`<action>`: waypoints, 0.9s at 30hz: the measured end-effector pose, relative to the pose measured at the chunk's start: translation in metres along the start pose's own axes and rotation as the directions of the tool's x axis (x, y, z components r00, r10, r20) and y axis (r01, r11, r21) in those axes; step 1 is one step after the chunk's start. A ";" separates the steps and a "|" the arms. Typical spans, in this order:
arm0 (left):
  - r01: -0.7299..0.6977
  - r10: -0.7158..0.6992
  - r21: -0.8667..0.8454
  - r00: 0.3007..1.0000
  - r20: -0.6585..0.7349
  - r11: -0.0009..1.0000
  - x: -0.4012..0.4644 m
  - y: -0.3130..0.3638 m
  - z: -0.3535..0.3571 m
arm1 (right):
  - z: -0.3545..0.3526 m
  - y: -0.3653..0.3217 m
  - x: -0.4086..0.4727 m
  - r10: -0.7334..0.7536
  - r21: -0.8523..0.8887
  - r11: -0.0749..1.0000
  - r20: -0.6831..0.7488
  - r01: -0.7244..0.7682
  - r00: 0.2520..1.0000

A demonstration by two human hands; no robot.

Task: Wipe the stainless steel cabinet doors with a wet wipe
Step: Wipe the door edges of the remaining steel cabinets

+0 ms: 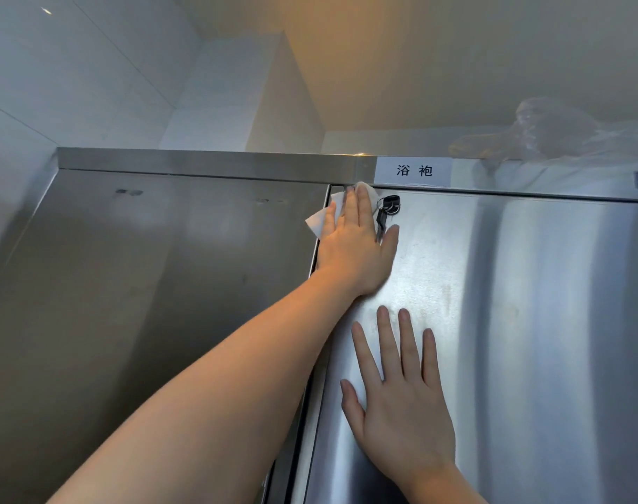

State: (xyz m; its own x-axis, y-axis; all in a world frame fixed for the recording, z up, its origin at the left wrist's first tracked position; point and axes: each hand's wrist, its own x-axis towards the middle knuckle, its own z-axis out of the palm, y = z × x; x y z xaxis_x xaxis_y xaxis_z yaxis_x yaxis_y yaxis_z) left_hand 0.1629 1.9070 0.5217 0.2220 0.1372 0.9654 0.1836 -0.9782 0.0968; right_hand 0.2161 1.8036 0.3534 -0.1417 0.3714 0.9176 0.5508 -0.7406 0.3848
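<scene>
At the top left corner of the right cabinet door (528, 321), a wet wipe (319, 221) is pressed flat by the left hand (357, 245), fingers straight; lower down, the right hand (401, 398) is laid flat, fingers spread.

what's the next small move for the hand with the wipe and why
Probably drag the left hand straight down the right door. It presses the wet wipe flat at the door's top left corner, so below lies unwiped steel, and the keys hang just right of its fingers.
</scene>
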 end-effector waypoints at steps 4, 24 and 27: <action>0.011 -0.011 -0.001 1.000 -0.026 1.000 -0.019 0.001 0.007 | 0.001 0.001 0.000 -0.004 -0.001 1.000 -0.012 0.004 1.000; 0.096 -0.094 -0.055 0.995 0.033 0.994 -0.043 0.004 0.009 | 0.001 0.001 -0.001 -0.012 -0.005 1.000 -0.002 0.012 1.000; 0.129 -0.124 -0.085 0.990 0.065 0.988 -0.007 0.011 -0.003 | 0.001 0.000 -0.001 -0.011 0.002 1.000 -0.014 0.011 1.000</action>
State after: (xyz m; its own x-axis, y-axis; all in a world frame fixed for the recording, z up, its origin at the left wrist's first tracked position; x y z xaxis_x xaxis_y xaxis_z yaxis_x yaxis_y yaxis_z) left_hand 0.1607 1.8949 0.5168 0.2590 0.2670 0.9282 0.1290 -0.9620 0.2407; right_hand 0.2172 1.8035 0.3528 -0.1592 0.3715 0.9147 0.5508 -0.7355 0.3946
